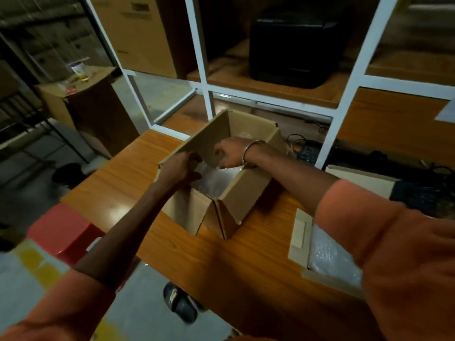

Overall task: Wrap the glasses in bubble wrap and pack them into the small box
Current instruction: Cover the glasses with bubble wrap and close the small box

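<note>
An open cardboard box (243,193) is seen from above on a wooden bench (138,178), its flaps raised and bubble wrap (216,179) lying inside it. Both arms are stretched forward over the bench, in orange sleeves pushed up above the elbows. The left hand (176,168) is lowered over the near left edge of the box, its back turned up and its fingers (194,157) curled together down into the opening at the edge of the bubble wrap; whether the wrap is actually gripped cannot be told. The right hand (230,152) is reached into the box from the right, wrist bent, a metal bangle (248,153) worn on it, and its fingers are bent loosely, slightly apart, just above the wrap. No glass can be made out through the wrap. At the right edge of the bench, a second, flatter cardboard box (299,233) holding more bubble wrap is partly hidden behind the right sleeve.
</note>
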### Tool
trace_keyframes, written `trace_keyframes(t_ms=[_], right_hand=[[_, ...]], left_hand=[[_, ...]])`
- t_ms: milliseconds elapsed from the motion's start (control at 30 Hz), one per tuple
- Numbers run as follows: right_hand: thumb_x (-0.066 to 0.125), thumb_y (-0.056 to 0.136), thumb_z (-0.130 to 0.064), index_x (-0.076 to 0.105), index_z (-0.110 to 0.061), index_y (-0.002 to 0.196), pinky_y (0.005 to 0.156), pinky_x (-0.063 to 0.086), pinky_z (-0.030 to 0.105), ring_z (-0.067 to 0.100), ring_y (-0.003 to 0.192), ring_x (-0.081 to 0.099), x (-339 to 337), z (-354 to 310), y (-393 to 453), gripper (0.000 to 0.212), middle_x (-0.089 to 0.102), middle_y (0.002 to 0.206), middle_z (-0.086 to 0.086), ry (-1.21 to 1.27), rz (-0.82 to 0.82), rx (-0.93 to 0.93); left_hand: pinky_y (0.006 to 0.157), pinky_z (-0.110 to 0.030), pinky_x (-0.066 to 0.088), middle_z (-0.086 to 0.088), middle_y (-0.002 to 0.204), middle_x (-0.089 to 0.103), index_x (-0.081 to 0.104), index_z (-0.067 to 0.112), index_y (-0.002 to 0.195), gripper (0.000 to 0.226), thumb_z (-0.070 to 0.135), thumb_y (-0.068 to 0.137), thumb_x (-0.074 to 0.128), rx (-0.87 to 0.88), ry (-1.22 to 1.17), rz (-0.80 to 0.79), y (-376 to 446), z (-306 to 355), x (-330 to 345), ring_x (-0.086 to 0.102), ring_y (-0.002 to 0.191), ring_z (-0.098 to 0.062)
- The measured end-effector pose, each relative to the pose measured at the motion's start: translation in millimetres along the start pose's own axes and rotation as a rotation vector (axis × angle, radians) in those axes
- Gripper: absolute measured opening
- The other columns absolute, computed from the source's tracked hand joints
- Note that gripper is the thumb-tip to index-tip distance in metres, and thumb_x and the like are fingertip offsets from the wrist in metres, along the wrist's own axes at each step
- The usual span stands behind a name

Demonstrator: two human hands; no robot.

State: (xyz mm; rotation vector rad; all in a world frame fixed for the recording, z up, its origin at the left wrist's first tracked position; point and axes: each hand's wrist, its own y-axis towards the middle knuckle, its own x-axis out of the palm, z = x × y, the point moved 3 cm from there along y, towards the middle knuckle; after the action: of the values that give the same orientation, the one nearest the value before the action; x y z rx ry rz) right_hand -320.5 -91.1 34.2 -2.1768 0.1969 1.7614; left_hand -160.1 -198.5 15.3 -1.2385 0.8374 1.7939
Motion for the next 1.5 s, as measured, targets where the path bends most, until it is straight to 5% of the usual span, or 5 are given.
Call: trace_keyframes(t_ms=[500, 867, 1067, 1233, 1500], right_hand=[[0.083, 0.085, -0.04, 0.082, -0.022, 0.107, 0.063, 0.054, 0.029, 0.021, 0.083, 0.069, 43, -7, 71, 0.029, 0.077, 0.099, 0.001, 0.019, -0.211, 0.035], [0.078, 0.091, -0.021, 0.078, -0.013, 0.092, 0.072, 0.056, 0.029, 0.012, 0.086, 0.064, -74, 70, -27, 0.008, 0.07, 0.089, -0.005, 0.544, 0.169, 0.099], [0.065, 0.078, -0.019, 0.063, -0.024, 0.061, 0.08, 0.049, 0.04, 0.041, 0.095, 0.068, -114, 106, -96, 0.018, 0.069, 0.092, 0.022, 1.045, 0.441, 0.135], [0.065, 0.07, -0.016, 0.065, -0.016, 0.06, 0.062, 0.05, 0.03, 0.017, 0.061, 0.058, -113, 145, -162, 0.01, 0.059, 0.066, 0.005, 1.404, 0.708, 0.301], [0.066, 0.082, -0.018, 0.062, -0.019, 0.085, 0.086, 0.058, 0.046, 0.025, 0.092, 0.061, -42, 204, -279, 0.005, 0.061, 0.095, 0.003, 1.56, 0.512, 0.53]], left_hand=[[0.088, -0.044, 0.063, -0.009, 0.127, 0.07, 0.061, 0.013, 0.138, 0.041, 0.023, 0.099, 0.068, -0.011, -0.151, 0.329, 6, -14, 15, 0.071, 0.108, -0.025], [0.086, -0.03, 0.06, 0.007, 0.129, 0.066, 0.061, 0.028, 0.134, 0.049, 0.055, 0.094, 0.072, 0.024, -0.727, -0.168, 21, 49, -7, 0.068, 0.112, -0.007], [0.091, -0.032, 0.059, 0.005, 0.13, 0.065, 0.059, 0.026, 0.139, 0.043, 0.031, 0.098, 0.072, 0.26, -0.846, 0.01, 29, 139, -15, 0.067, 0.114, -0.01], [0.093, -0.045, 0.064, -0.009, 0.126, 0.076, 0.068, 0.018, 0.134, 0.041, 0.039, 0.1, 0.072, 0.077, -1.251, -0.128, 19, 194, 8, 0.076, 0.111, -0.026], [0.091, -0.043, 0.063, -0.012, 0.118, 0.079, 0.071, 0.007, 0.124, 0.037, 0.038, 0.108, 0.059, -0.047, -1.393, -0.239, -30, 265, 52, 0.075, 0.109, -0.032]])
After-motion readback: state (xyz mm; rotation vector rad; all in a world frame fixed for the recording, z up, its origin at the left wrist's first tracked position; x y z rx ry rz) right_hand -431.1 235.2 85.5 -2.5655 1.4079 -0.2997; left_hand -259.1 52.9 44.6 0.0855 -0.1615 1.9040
